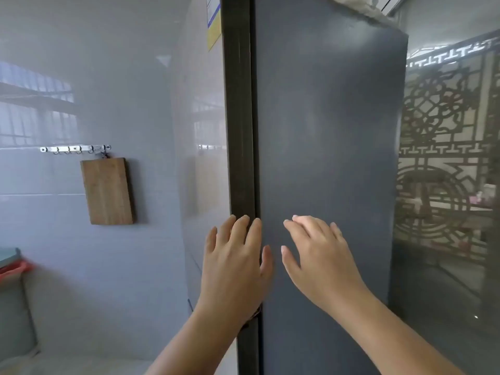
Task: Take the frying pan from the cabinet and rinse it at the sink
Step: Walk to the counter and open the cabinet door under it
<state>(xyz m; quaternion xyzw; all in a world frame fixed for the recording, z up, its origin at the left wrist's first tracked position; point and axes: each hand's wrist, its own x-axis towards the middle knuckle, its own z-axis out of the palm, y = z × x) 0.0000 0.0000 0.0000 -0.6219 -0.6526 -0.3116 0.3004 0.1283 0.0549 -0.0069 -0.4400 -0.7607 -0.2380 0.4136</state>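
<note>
Two hands are up, both bare, both open. The left hand [235, 263] has its fingers straight and lightly spread, its fingertips over one dark upright strip [239, 131] and its thumb across the edge of one tall grey door [324, 117]. Whether it presses on them, I cannot tell. The right hand [319, 258] hangs just beside it, apart from it, with fingers relaxed and fanned out in front of that same grey door, holding nothing. The frying pan does not show anywhere in this view, so its place cannot be told. Moving out to the left of the strip, there is a glossy pale wall, and high on it one yellow-and-blue label [213, 20]. Further left, one wooden cutting board [108, 190] hangs upright from the right end of one metal hook rail [75, 149], whose hooks are too small to count surely. Low in the left corner sits one bin [13, 307] with a red bag at its rim. Out to the right of the door, one ornate lattice screen [446, 158] shows behind glass.
</note>
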